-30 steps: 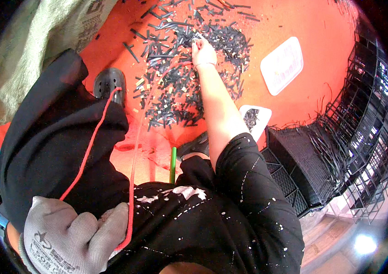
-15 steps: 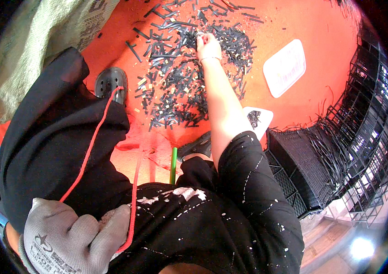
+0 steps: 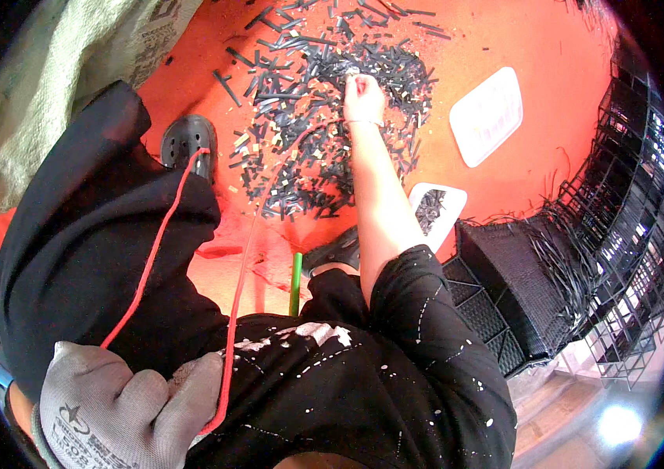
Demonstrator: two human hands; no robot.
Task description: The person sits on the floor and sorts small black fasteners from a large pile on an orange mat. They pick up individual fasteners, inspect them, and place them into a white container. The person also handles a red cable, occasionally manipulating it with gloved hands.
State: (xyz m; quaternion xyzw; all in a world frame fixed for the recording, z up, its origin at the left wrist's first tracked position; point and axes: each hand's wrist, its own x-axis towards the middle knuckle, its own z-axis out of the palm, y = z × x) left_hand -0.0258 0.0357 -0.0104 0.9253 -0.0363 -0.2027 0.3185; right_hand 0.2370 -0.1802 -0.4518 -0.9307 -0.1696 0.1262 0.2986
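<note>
Over a spread of short black strips (image 3: 289,168) mixed with small tan bits, my bare right hand (image 3: 365,100) reaches forward with its fingers closed together. Something small and pale shows at its fingertips, too small to name. My left hand (image 3: 125,402), in a grey work glove, rests curled over my black trouser leg at the lower left. What its fingers hold, if anything, is hidden. A red cord (image 3: 164,234) runs up from behind the glove toward my left shoe, and another length passes its right side and rises toward the strips.
On the red floor (image 3: 551,133) lies a white tray (image 3: 488,117). A second tray (image 3: 449,219) with black strips sits by my right forearm. Black woven and wire baskets (image 3: 504,281) stand at the right. A pale woven sack (image 3: 27,102) fills the upper left. My dark clog (image 3: 189,139) is beside the strips.
My right hand has drawn back slightly toward me over the strips, its fingers still closed. The right length of red cord has swung. My gloved left hand has hardly moved.
</note>
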